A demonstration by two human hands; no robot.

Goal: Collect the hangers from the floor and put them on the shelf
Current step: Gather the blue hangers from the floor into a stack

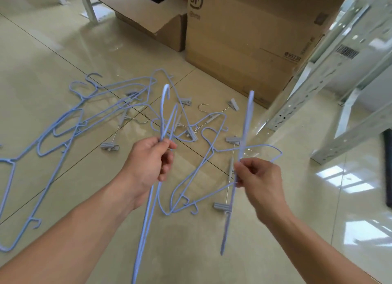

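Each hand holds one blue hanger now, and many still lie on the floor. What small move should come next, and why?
Probably pass the blue wire hanger from the right hand into the left hand, beside the blue hanger already in its grip. Both hands are full, yet many blue hangers and grey clip hangers remain on the tiled floor; this would free one hand.

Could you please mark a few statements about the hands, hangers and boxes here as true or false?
1. Each hand holds a blue hanger. True: left hand, right hand.
2. The floor is bare of hangers. False: a pile of blue hangers lies on it.
3. A cardboard box marked SF stands behind the pile. True.
4. The clip hangers are red. False: their clips are grey.
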